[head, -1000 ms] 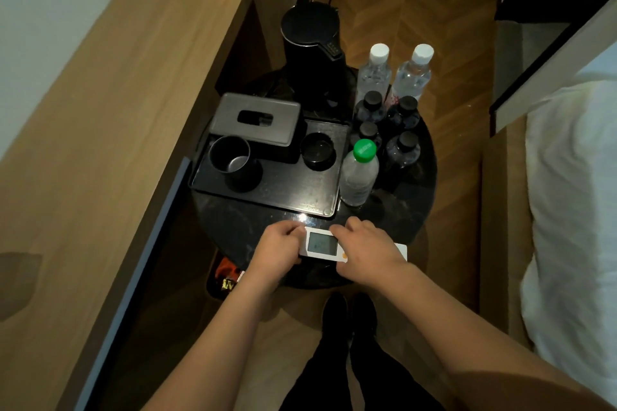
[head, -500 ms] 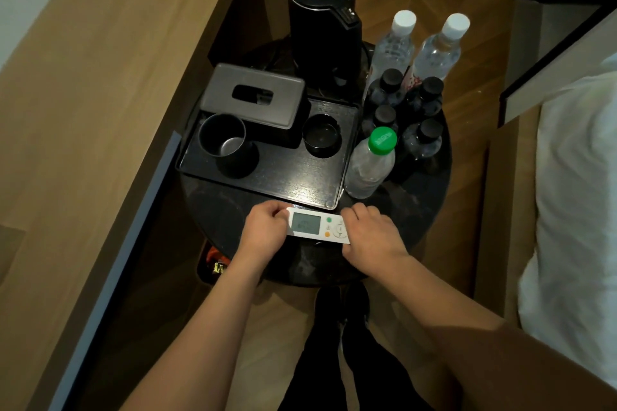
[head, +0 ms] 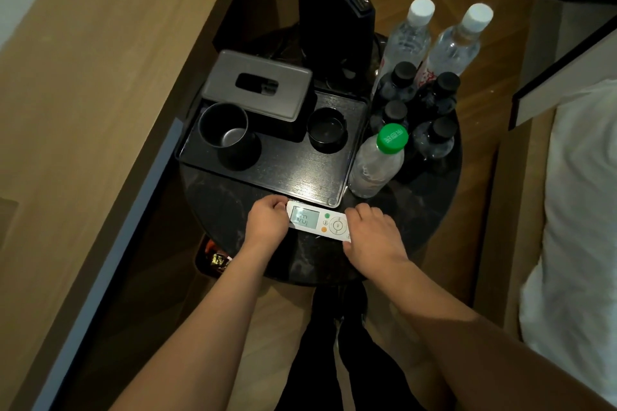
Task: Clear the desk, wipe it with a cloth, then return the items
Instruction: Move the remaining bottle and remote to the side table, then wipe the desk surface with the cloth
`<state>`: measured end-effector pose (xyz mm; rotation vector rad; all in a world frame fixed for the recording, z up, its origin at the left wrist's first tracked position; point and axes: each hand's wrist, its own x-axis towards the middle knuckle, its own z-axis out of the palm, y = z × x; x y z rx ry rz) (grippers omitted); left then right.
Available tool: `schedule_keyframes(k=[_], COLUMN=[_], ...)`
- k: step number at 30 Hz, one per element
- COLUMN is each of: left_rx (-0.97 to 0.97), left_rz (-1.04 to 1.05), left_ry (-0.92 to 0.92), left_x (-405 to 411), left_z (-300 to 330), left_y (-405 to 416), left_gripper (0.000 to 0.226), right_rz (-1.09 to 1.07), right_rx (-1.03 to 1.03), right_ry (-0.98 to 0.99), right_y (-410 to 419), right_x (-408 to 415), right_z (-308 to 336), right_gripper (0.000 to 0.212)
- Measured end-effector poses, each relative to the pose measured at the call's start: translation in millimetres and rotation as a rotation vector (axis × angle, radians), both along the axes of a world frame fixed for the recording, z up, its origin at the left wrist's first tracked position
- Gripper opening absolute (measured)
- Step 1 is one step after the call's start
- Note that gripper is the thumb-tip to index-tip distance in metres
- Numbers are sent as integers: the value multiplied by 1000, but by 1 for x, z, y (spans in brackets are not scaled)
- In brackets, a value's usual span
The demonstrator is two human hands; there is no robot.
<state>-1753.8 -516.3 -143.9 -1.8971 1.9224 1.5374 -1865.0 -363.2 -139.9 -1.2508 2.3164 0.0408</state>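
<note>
A white remote control (head: 317,221) with a lit screen lies on the near part of the round black table (head: 430,207), just in front of the black tray (head: 293,173). My left hand (head: 267,225) pinches its left end. My right hand (head: 370,237) grips its right end and covers that part. On the tray stand a black mug (head: 227,133), a small black cup (head: 327,128) and a grey tissue box (head: 258,87). A green-capped water bottle (head: 379,160) stands right of the tray.
A black kettle (head: 335,0) stands at the table's back. Two white-capped bottles (head: 434,40) and several dark-capped bottles (head: 430,117) crowd the right side. A long wooden desk (head: 83,93) runs along the left. A white bed (head: 581,210) is at the right. Snack packets (head: 217,259) lie below the table.
The remote has shifted a little toward the tray and its buttons have come into view as my right hand slid to its right end. The camera has tilted closer over the table.
</note>
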Motion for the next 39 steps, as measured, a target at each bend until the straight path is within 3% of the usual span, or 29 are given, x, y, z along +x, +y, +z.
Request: schedule_keyframes(k=[4,10,16,23,29,39], left_rx=[-79,-451,-718,-767,-790,-824], left_rz=[73,-82,4,212,455,865], left_ry=[49,6,-34,-94,-172,-364], left_x=[15,59,126,228,356,528], left_z=[23,74,101,130,153,160], left_y=[-6,7,16,14,29,120], left_gripper=[16,34,35,35,38,32], right_rz=[34,82,287,482,664,1078], right_rx=[-119,-401,-461,-502,-525,-508], right_ry=[-54,-130,-130,-156,-197,-320], right_y=[-2,-28,-63,-100,-119,-100], right_x=[6,36,82,169,289,479], right_z=[17,67,98,126,151,180], right_gripper=[53,48,52,52,57,55])
